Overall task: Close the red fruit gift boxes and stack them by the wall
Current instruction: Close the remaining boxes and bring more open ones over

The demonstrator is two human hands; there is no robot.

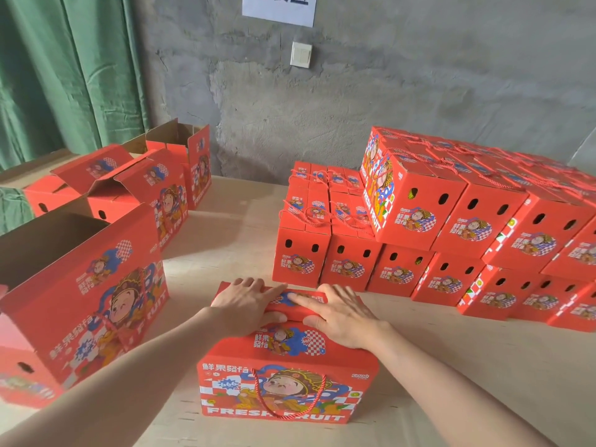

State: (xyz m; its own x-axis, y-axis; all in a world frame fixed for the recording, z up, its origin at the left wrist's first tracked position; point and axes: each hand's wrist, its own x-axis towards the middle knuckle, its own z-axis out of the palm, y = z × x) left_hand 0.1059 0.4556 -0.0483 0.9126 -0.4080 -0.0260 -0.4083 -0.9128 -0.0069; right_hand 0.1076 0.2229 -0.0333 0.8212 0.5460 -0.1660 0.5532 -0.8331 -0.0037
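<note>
Near centre on the pale wooden table (451,366): red printed cardboard gift box (287,375), top flaps nearly down. Our left hand (245,304) and right hand (338,314) press the far flap, fingers straight, gripping nothing. Far right, a stack of closed red boxes (451,221) by the wall, possibly green fruit behind the vents. Left, open-topped red boxes (80,269), contents unseen.

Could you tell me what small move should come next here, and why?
Probably press the far flap down flat onto the box: the left hand and right hand lie on it, fingers straight, and its edge looks slightly raised.
</note>
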